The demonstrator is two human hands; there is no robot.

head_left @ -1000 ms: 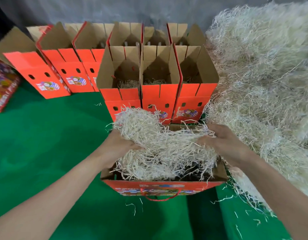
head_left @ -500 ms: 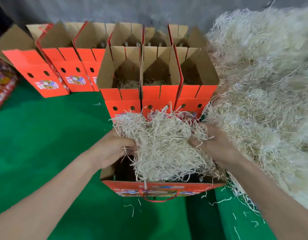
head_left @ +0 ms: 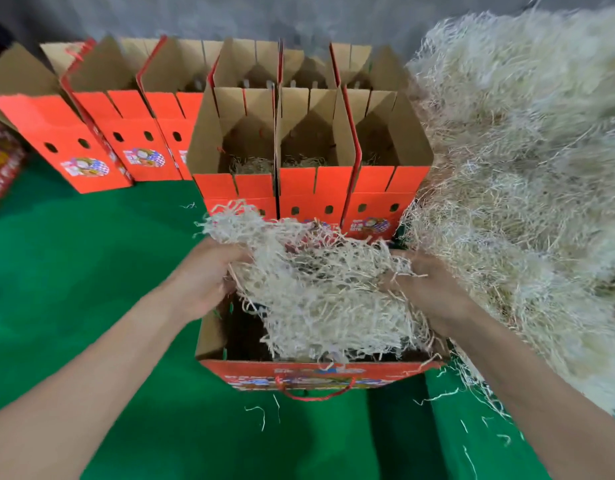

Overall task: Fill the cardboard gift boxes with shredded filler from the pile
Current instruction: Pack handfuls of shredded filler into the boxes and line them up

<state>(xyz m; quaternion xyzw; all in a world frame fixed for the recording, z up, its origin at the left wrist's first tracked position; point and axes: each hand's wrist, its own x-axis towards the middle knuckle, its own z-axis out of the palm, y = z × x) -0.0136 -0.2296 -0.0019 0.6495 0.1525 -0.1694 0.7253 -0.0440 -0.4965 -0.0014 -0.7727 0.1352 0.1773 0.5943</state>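
Both hands, left (head_left: pixel 202 275) and right (head_left: pixel 434 289), grip a filler clump (head_left: pixel 320 289) above the box (head_left: pixel 299 372) between them; loose strands may spill outside.

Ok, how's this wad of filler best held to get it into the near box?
By its two outer ends, one hand from each side, as the left hand and right hand grip it. The wad of filler is a loose, wide tangle spanning the near box; a single pinch from above would likely shed strands.
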